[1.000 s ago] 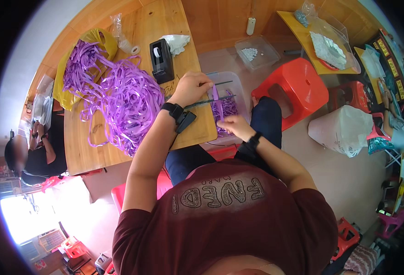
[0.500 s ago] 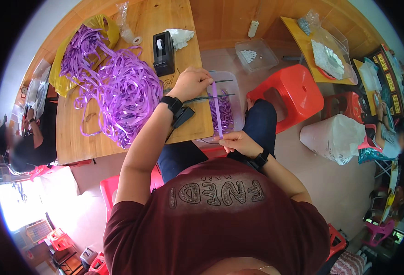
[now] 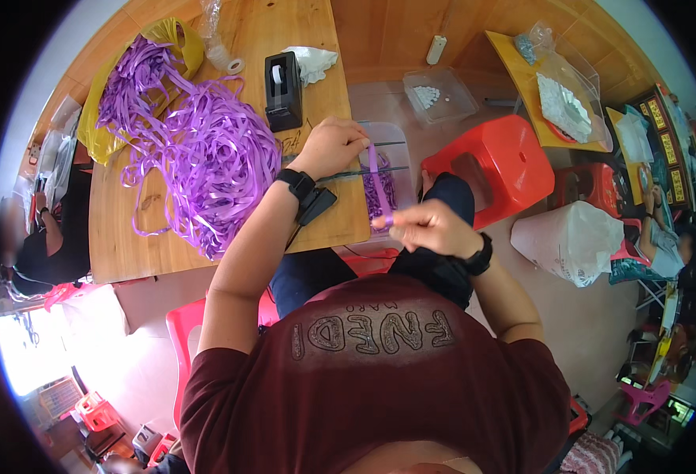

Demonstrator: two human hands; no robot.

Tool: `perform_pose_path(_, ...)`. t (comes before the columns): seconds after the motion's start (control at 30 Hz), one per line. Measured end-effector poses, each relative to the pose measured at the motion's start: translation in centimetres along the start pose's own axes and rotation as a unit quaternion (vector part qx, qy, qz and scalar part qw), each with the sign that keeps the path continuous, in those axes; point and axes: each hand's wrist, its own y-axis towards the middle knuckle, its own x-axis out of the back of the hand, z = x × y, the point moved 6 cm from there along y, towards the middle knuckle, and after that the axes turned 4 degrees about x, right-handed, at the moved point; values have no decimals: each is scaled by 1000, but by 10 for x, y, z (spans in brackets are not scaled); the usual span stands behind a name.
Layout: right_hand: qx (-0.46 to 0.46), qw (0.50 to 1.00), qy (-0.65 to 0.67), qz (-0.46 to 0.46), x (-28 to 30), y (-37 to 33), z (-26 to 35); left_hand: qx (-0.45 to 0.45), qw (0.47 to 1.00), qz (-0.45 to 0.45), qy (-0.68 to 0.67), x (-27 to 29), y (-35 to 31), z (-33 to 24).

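Since half a second ago, the right hand has shifted rightward and slightly up, and the strip it works on now slants toward it; the left hand has hardly changed place. Watching remotely, I start at the far left with a yellow plastic bag (image 3: 94,126) lying on its side, purple ribbon spilling from its mouth. Beside it I see a big tangled heap of shiny purple ribbon (image 3: 214,166) on the pale wooden table (image 3: 316,229). Next come a black tape dispenser (image 3: 283,103) and, touching or just beside it, a crumpled white tissue (image 3: 315,65).

Then I reach the left hand (image 3: 334,148), its fingers curled and closed, thumb and fingertip pinching the upper end of a narrow purple ribbon strip (image 3: 379,186). That strip runs across two thin dark rods (image 3: 395,168) jutting past the table edge, above a clear plastic bin (image 3: 379,132) holding small purple pieces (image 3: 370,189).

At the strip's lower end I have the right hand (image 3: 433,227), fingers folded, gripping the ribbon near the thumb tip. Farther right stands a red plastic stool (image 3: 506,158).
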Motion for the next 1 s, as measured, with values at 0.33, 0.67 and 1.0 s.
perform_pose_path(0.33,31,988,-42,-142,97,128,17,179,956,-95,-211,18,-5,16)
perform_pose_path(0.67,-81,975,94,-187,105,147,-41,185,954,-69,-224,15,-7,19)
perform_pose_path(1.0,-81,977,91,-174,108,149,-51,88,987,-60,-119,16,-5,-4)
